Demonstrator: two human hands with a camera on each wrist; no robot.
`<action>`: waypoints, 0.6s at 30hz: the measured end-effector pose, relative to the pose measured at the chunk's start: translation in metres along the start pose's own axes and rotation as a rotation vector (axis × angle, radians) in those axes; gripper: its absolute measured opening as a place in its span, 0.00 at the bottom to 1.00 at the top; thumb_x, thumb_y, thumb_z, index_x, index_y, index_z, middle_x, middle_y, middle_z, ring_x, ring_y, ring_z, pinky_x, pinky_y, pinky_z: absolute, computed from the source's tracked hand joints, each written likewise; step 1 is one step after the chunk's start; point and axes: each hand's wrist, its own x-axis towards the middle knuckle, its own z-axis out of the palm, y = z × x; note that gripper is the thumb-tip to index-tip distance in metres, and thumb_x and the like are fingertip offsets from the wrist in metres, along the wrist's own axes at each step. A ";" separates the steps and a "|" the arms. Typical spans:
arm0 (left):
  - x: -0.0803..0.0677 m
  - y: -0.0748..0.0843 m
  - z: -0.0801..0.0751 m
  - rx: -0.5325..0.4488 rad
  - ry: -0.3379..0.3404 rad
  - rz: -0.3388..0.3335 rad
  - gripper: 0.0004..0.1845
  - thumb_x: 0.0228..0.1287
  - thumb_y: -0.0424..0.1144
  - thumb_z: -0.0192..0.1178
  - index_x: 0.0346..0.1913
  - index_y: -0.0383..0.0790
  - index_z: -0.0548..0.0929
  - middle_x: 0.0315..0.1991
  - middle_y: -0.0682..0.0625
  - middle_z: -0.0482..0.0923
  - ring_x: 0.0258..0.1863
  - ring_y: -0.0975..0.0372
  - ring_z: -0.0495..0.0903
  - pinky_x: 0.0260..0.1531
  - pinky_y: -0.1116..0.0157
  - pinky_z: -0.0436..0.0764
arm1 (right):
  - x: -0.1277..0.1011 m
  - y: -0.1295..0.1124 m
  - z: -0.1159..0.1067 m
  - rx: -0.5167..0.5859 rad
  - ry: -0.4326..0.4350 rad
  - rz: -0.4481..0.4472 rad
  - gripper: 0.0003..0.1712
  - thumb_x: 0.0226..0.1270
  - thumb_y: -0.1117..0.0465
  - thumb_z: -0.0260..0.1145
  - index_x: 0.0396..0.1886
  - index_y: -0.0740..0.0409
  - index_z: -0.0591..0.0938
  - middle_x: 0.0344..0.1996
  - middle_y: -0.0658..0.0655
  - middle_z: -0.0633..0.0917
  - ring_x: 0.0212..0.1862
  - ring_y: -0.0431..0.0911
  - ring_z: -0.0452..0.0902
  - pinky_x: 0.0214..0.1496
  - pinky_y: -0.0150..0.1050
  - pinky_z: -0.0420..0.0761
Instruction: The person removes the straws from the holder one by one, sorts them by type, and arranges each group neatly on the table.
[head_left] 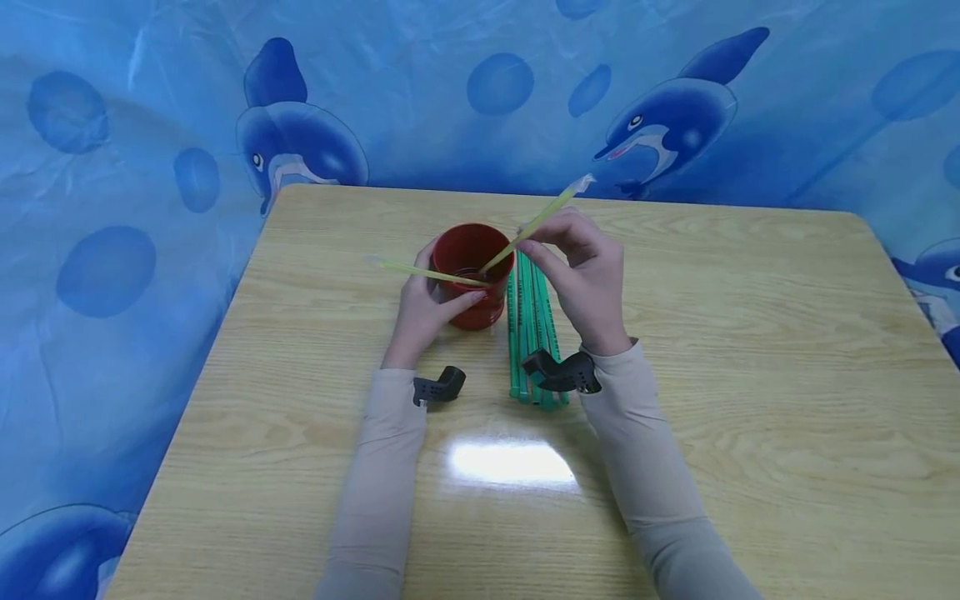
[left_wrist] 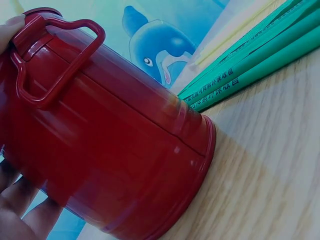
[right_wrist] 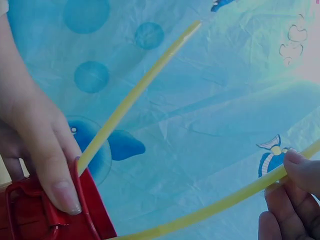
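Observation:
A red cup (head_left: 471,279) with a wire handle (left_wrist: 55,65) stands on the wooden table (head_left: 712,333). My left hand (head_left: 422,310) grips the cup from the left, thumb over its near rim (right_wrist: 62,192). My right hand (head_left: 534,244) pinches a yellow-green straw (head_left: 542,218) whose lower end reaches into the cup. In the right wrist view the fingertips (right_wrist: 292,172) hold this straw (right_wrist: 215,207). A second yellow straw (head_left: 420,272) leans out of the cup to the left. A bundle of green wrapped straws (head_left: 532,333) lies just right of the cup.
A blue dolphin-print sheet (head_left: 150,125) hangs behind and around the table. Black wrist cameras (head_left: 438,387) sit on both forearms. A bright glare patch (head_left: 510,462) lies on the near table.

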 end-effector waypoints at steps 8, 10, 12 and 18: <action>0.000 0.001 0.001 -0.048 -0.013 -0.026 0.45 0.53 0.28 0.68 0.71 0.41 0.56 0.66 0.46 0.63 0.66 0.60 0.61 0.62 0.59 0.67 | -0.001 -0.008 -0.007 0.067 0.064 0.023 0.04 0.58 0.76 0.64 0.33 0.77 0.80 0.34 0.49 0.84 0.38 0.46 0.81 0.48 0.43 0.80; -0.001 0.006 0.001 -0.054 -0.017 -0.030 0.44 0.53 0.26 0.68 0.71 0.39 0.55 0.66 0.44 0.63 0.67 0.58 0.61 0.63 0.58 0.67 | -0.001 -0.010 -0.010 0.094 0.098 0.034 0.04 0.58 0.76 0.65 0.33 0.73 0.81 0.33 0.51 0.85 0.36 0.46 0.82 0.45 0.40 0.80; -0.003 0.013 0.001 -0.045 -0.019 -0.032 0.44 0.53 0.25 0.67 0.71 0.37 0.55 0.66 0.42 0.62 0.67 0.56 0.61 0.63 0.58 0.66 | -0.001 -0.012 -0.013 0.122 0.133 0.041 0.04 0.57 0.76 0.65 0.33 0.70 0.83 0.32 0.53 0.85 0.34 0.45 0.82 0.42 0.38 0.80; -0.007 0.030 0.002 0.010 -0.018 -0.020 0.42 0.54 0.26 0.66 0.70 0.33 0.55 0.65 0.40 0.63 0.66 0.56 0.61 0.64 0.60 0.65 | 0.002 -0.020 -0.020 0.206 0.198 0.022 0.05 0.56 0.78 0.64 0.32 0.70 0.83 0.32 0.56 0.86 0.34 0.47 0.81 0.41 0.37 0.80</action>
